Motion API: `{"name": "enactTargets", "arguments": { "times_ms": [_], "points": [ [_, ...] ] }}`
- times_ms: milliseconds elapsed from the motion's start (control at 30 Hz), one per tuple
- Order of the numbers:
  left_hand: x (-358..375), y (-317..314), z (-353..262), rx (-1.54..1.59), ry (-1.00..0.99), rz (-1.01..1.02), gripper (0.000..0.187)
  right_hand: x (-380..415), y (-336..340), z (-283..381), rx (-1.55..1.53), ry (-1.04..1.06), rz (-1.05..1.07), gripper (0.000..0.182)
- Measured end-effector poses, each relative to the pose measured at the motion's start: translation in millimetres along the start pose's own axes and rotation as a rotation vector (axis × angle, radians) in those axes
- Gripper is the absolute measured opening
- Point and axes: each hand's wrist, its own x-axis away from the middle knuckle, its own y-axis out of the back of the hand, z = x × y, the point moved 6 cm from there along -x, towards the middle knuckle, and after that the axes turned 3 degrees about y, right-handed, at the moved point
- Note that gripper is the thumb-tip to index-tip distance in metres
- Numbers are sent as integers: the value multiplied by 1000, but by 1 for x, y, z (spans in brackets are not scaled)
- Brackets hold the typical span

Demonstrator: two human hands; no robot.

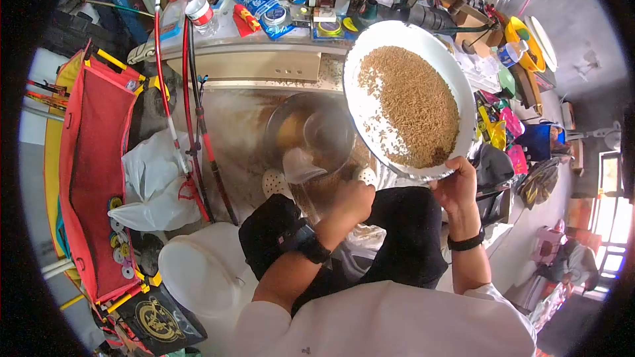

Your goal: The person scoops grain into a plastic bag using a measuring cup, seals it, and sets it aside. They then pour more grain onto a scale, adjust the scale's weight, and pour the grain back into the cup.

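Observation:
A white enamel basin (360, 129) with a dark rim is tilted toward me, a heap of small brown pellets (410, 102) spread over its inside. My right hand (458, 185) grips its lower right rim, thumb over the edge. My left hand (356, 201) is closed into a fist between my knees, and I cannot tell what it holds. Just beyond that fist is a translucent white plastic piece (301, 165), overlapping the edge of a dark round basin (278, 129) on the floor. Clear plastic (366, 238) shows below the fist, partly hidden by my legs.
A cluttered workbench (231, 43) stands ahead, with a bottle (200, 16) and jars. Red and black rods (192, 92) lean at left beside a white plastic bag (159, 178), a red fabric tray (99, 178) and a white bucket (198, 268). Perforated white shoes (274, 184) flank the dark basin.

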Motion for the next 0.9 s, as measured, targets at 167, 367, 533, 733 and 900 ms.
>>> {"name": "enactTargets", "arguments": {
  "times_ms": [167,367,533,733,900],
  "points": [
    [-8,-4,10,19,44,25,19,-14,-10,-13,140,45,86,45],
    [-13,-17,51,-11,161,126,30,-45,-47,-61,118,-7,173,41],
    [-8,-42,127,-37,330,-151,45,-65,-81,-96,74,-100,260,36],
    [5,-72,208,-335,339,-140,22,-90,-94,-102,48,-176,286,40],
    [-4,-79,222,-338,302,-206,26,-90,-97,-87,62,-118,214,42]
  ]
}}
